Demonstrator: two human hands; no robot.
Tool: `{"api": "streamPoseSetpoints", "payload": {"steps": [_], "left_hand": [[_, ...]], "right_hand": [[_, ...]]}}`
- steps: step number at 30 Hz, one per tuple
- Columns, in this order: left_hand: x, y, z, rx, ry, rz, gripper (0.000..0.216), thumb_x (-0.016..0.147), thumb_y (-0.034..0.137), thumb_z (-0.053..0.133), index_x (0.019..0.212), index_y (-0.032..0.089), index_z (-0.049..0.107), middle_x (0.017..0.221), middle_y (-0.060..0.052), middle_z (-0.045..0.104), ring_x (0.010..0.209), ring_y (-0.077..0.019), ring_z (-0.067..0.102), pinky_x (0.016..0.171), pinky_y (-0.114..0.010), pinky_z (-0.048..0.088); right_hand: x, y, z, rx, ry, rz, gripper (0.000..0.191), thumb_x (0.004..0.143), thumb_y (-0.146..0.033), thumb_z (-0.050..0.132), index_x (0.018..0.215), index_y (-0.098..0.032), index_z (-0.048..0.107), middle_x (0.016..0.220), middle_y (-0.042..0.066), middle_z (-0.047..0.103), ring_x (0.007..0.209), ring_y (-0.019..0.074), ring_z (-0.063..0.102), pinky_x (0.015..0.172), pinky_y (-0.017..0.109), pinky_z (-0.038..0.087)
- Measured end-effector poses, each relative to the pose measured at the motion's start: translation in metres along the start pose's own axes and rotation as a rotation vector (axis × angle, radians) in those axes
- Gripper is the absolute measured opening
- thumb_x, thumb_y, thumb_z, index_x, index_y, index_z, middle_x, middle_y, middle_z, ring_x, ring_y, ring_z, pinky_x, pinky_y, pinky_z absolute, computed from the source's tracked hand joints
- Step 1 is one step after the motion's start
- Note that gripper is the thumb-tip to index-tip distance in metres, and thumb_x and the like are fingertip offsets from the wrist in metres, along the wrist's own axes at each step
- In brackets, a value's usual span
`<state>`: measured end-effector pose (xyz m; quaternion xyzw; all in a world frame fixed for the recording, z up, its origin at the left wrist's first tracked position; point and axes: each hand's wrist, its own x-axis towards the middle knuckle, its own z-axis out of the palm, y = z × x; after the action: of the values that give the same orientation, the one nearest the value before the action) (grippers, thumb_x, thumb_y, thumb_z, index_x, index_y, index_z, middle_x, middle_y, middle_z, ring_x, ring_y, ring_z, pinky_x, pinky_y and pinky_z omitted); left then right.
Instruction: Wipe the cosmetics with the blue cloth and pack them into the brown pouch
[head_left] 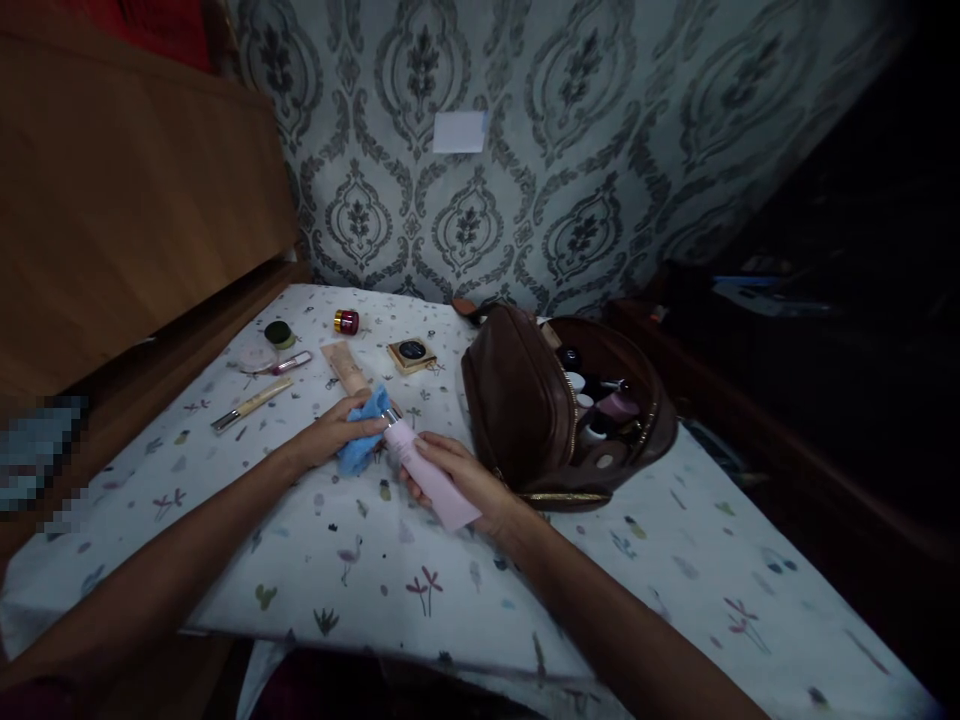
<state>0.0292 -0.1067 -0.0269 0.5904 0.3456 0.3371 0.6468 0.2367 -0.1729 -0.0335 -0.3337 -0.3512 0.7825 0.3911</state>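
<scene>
Above the middle of a white tablecloth [292, 565] printed with small flamingos, cacti and pineapples, a smooth, pale pink bottle with a shiny silver neck [450, 500] is held at a slant, its broad base toward the lower right and its silver end toward the upper left. The right hand [459, 475] is closed around the bottle's body, thumb on the upper side and fingers curled beneath. The left hand [334, 432] is clamped on a crumpled, light blue cloth [357, 455], which is pressed against the bottle's silver end.

Just beyond the left hand lies a flat, beige squeeze tube [344, 367], its nearer end partly hidden by the cloth. Farther back are a square, gold compact with a round black centre [412, 353] and a small, dark red jar with a gold lid [346, 321]. Toward the left stand a round, dark green-lidded pot [279, 334], a slim, pink lip gloss tube [291, 363] and, nearer, a slender, pale gold tube with a silver cap [251, 405].

Right of the hands, a brown leather bag [517, 400] sits unzipped, with white-capped containers [576, 382] and a pink item [619, 404] inside, too dim to make out fully. Behind the table rises grey damask wallpaper [469, 220] bearing a white rectangular plate [459, 132]; at the left stands a brown wooden cabinet [135, 190].
</scene>
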Motion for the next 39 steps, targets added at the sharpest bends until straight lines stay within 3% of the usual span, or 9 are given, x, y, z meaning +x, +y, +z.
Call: {"api": "streamPoseSetpoints", "payload": {"steps": [5,12,18,25,30,32,34,36,39], "left_hand": [[0.003,-0.003,0.007,0.02,0.05,0.016,0.044,0.074,0.054,0.076,0.081,0.014,0.059,0.063,0.003,0.055,0.055,-0.0103,0.05,0.053,-0.022,0.039],[0.003,0.008,0.006,-0.051,-0.053,0.011,0.057,0.071,0.052,0.079,0.111,0.014,0.065,0.079,-0.001,0.064,0.066,-0.0126,0.056,0.061,-0.023,0.044],[0.008,0.012,0.012,-0.102,-0.065,0.022,0.047,0.07,0.049,0.081,0.095,0.013,0.065,0.075,-0.001,0.064,0.063,-0.0129,0.059,0.059,-0.022,0.047],[0.01,0.019,0.017,-0.115,-0.145,0.012,0.045,0.074,0.046,0.078,0.1,0.014,0.06,0.071,-0.001,0.064,0.057,-0.0136,0.059,0.055,-0.024,0.049],[0.019,0.013,0.029,-0.05,0.072,0.017,0.061,0.076,0.064,0.068,0.112,0.016,0.058,0.065,0.003,0.059,0.052,-0.0127,0.055,0.051,-0.024,0.046],[0.02,0.013,0.037,0.054,0.211,0.059,0.064,0.083,0.071,0.055,0.12,0.019,0.057,0.075,0.0,0.063,0.061,-0.0159,0.06,0.057,-0.027,0.05],[0.019,0.014,0.044,0.187,0.306,0.13,0.061,0.091,0.069,0.043,0.127,0.022,0.056,0.103,-0.006,0.068,0.091,-0.0213,0.065,0.081,-0.033,0.054],[0.016,0.016,0.051,0.306,0.322,0.205,0.057,0.095,0.064,0.037,0.134,0.024,0.053,0.133,-0.007,0.059,0.126,-0.0236,0.053,0.109,-0.036,0.04],[0.01,0.016,0.06,0.401,0.227,0.271,0.06,0.098,0.059,0.034,0.145,0.023,0.043,0.155,-0.006,0.04,0.147,-0.0224,0.029,0.123,-0.037,0.017]], "right_hand": [[0.001,0.003,0.0,-0.007,0.034,-0.034,0.046,0.067,-0.047,0.084,0.09,-0.019,0.056,0.065,0.001,0.069,0.05,0.0104,0.062,0.043,0.016,0.048],[-0.001,-0.003,-0.004,0.071,-0.043,-0.002,0.036,0.081,-0.044,0.074,0.095,-0.014,0.059,0.074,0.008,0.073,0.056,0.0137,0.067,0.051,0.021,0.054],[0.001,0.0,-0.004,0.088,-0.084,0.018,0.031,0.09,-0.041,0.065,0.096,-0.011,0.062,0.076,0.01,0.074,0.058,0.0142,0.068,0.056,0.023,0.056],[-0.001,-0.004,-0.003,0.155,-0.13,0.058,0.035,0.092,-0.044,0.06,0.094,-0.01,0.066,0.075,0.009,0.073,0.058,0.0126,0.067,0.055,0.021,0.055],[0.0,-0.003,-0.002,0.212,-0.075,-0.011,0.035,0.084,-0.045,0.071,0.095,-0.012,0.066,0.078,0.007,0.073,0.061,0.0127,0.068,0.056,0.02,0.055],[0.002,0.0,-0.002,0.224,-0.022,-0.045,0.035,0.08,-0.044,0.076,0.095,-0.015,0.065,0.077,0.004,0.072,0.062,0.0134,0.067,0.056,0.022,0.057],[0.003,0.002,0.0,0.233,0.042,-0.076,0.039,0.073,-0.044,0.082,0.093,-0.016,0.065,0.072,0.001,0.069,0.06,0.0134,0.066,0.056,0.024,0.057],[0.004,0.003,0.002,0.256,0.119,-0.101,0.044,0.065,-0.046,0.087,0.091,-0.017,0.066,0.07,-0.002,0.068,0.06,0.013,0.065,0.058,0.025,0.058],[0.005,0.004,0.005,0.276,0.23,-0.148,0.049,0.057,-0.045,0.091,0.089,-0.017,0.067,0.07,-0.002,0.069,0.063,0.0129,0.065,0.062,0.024,0.056]]}}
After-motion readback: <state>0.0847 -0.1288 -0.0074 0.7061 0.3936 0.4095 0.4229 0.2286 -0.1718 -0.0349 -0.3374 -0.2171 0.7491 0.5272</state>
